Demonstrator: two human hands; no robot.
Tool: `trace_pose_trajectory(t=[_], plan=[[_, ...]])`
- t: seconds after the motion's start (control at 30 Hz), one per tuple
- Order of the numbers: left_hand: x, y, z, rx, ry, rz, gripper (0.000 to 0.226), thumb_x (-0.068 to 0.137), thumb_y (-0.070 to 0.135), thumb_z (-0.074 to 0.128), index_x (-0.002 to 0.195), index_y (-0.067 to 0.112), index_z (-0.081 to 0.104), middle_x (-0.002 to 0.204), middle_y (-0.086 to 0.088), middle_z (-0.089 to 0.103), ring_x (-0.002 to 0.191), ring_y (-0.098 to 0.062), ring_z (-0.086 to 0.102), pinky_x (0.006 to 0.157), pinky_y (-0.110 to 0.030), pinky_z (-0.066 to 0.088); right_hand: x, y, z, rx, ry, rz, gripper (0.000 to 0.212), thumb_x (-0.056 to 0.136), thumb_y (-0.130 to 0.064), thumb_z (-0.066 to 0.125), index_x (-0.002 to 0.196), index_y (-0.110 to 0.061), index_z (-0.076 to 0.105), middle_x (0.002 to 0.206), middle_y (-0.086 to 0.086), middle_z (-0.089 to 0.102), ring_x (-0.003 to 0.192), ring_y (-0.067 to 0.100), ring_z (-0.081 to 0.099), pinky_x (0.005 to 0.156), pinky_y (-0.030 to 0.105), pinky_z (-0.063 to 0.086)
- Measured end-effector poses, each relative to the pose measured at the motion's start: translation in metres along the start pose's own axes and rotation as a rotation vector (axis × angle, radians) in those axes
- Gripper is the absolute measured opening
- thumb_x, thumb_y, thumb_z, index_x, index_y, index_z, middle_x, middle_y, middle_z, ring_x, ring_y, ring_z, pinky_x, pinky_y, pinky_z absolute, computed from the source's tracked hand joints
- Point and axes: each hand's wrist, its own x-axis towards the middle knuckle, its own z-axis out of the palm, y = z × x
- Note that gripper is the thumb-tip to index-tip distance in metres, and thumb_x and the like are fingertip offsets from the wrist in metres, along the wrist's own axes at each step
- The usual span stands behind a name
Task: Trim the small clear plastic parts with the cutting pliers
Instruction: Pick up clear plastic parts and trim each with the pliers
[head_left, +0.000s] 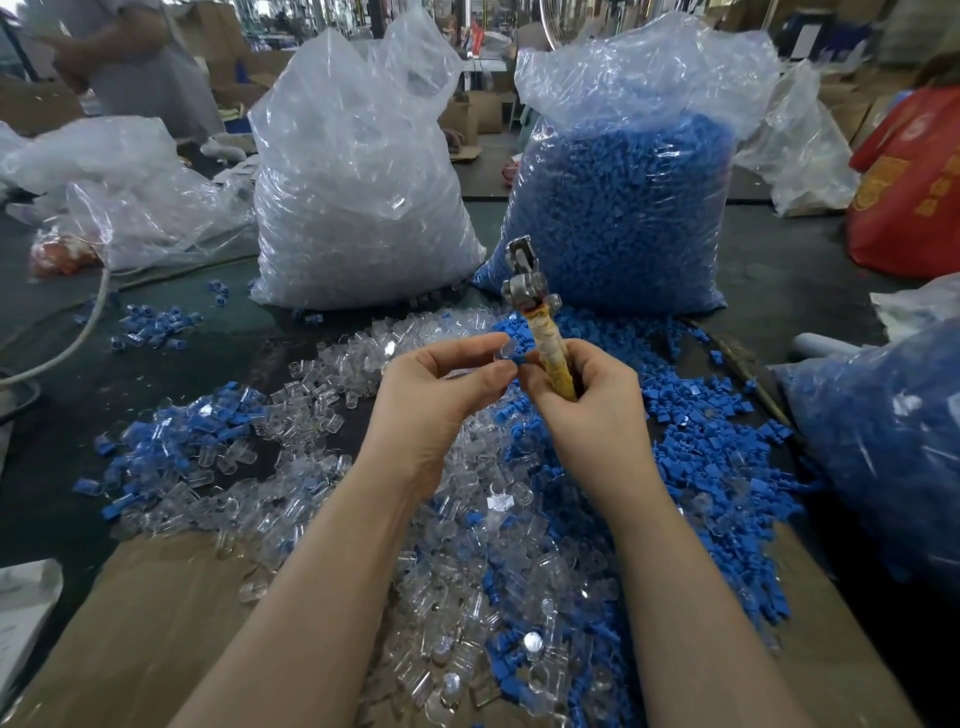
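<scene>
My right hand (592, 400) grips the yellow taped handles of the cutting pliers (540, 322), which stand upright with the metal jaws pointing away from me. My left hand (436, 389) pinches a small clear plastic part (506, 347) between thumb and fingertips, just left of the pliers' handles and well below the jaws. The two hands touch at the fingertips. Below them a loose heap of clear parts (322, 374) mixed with blue parts (696, 457) covers the table.
A big bag of clear parts (358, 171) and a big bag of blue parts (628, 197) stand behind the heap. Another blue-filled bag (883, 441) lies at right, brown cardboard (156, 613) near me. A person stands far left; a red bag (914, 182) is far right.
</scene>
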Motion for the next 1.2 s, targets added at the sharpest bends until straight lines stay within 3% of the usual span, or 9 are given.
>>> trace_pose_trajectory(t=[0.17,0.37,0.5,0.77,0.9,1.07,1.13,1.2], plan=[[0.001,-0.001,0.000,0.032,0.032,0.016,0.022,0.080,-0.002,0.074,0.093,0.015,0.077,0.091,-0.006,0.077,0.085,-0.016,0.072,0.079,-0.024,0.057,0.000,0.001,0.002,0.026,-0.014,0.024,0.005,0.092,-0.015,0.066,0.087,-0.013,0.067,0.055,-0.011,0.051,0.048,0.000,0.039,0.047,0.015,0.036],[0.000,0.000,0.000,-0.094,0.046,-0.009,0.017,0.081,-0.002,0.073,0.093,0.009,0.076,0.090,-0.010,0.077,0.088,-0.018,0.074,0.073,-0.020,0.057,0.000,-0.001,0.000,0.076,0.036,0.034,0.010,0.093,-0.019,0.066,0.084,-0.014,0.066,0.070,0.017,0.057,0.058,0.010,0.045,0.052,0.022,0.041],[0.001,0.001,-0.001,-0.138,0.061,-0.019,0.018,0.082,-0.001,0.072,0.099,0.005,0.074,0.093,-0.014,0.076,0.092,-0.021,0.074,0.076,-0.022,0.058,0.001,0.000,-0.002,0.075,0.052,0.055,0.012,0.093,-0.020,0.066,0.087,-0.010,0.065,0.084,0.026,0.060,0.070,0.020,0.053,0.063,0.040,0.051],[0.000,0.000,0.000,-0.059,0.094,0.052,0.016,0.082,0.000,0.074,0.094,0.009,0.076,0.090,-0.011,0.077,0.090,-0.021,0.074,0.077,-0.023,0.058,0.000,-0.002,-0.003,0.044,-0.017,0.054,0.007,0.092,-0.019,0.067,0.086,-0.016,0.065,0.081,0.021,0.061,0.069,0.018,0.053,0.068,0.045,0.051],[0.001,0.001,-0.001,-0.043,0.130,0.142,0.020,0.082,-0.002,0.074,0.094,0.014,0.073,0.086,-0.006,0.076,0.085,-0.018,0.074,0.075,-0.022,0.057,0.000,0.001,-0.009,-0.016,-0.110,0.079,0.009,0.088,-0.019,0.070,0.090,-0.014,0.063,0.082,0.012,0.062,0.069,0.011,0.053,0.065,0.030,0.049],[0.005,0.002,-0.008,-0.015,0.157,0.238,0.023,0.080,0.003,0.075,0.097,0.018,0.070,0.086,-0.001,0.074,0.088,-0.018,0.071,0.075,-0.024,0.055,0.001,0.005,-0.011,-0.084,-0.219,0.123,0.017,0.087,-0.019,0.072,0.095,-0.010,0.060,0.090,0.016,0.062,0.075,0.030,0.056,0.081,0.051,0.052],[0.007,0.003,-0.010,-0.023,0.166,0.263,0.023,0.081,0.002,0.073,0.098,0.018,0.069,0.084,0.002,0.073,0.084,-0.012,0.070,0.074,-0.022,0.055,0.001,0.005,-0.012,-0.109,-0.250,0.123,0.019,0.086,-0.020,0.072,0.096,-0.011,0.059,0.089,0.012,0.062,0.081,0.037,0.059,0.082,0.053,0.051],[0.007,0.004,-0.012,-0.038,0.169,0.273,0.023,0.083,-0.001,0.071,0.098,0.017,0.069,0.086,0.002,0.074,0.083,-0.009,0.070,0.074,-0.021,0.056,0.001,0.007,-0.012,-0.140,-0.281,0.120,0.019,0.085,-0.021,0.073,0.092,-0.014,0.057,0.079,0.005,0.058,0.072,0.029,0.055,0.075,0.050,0.051]])
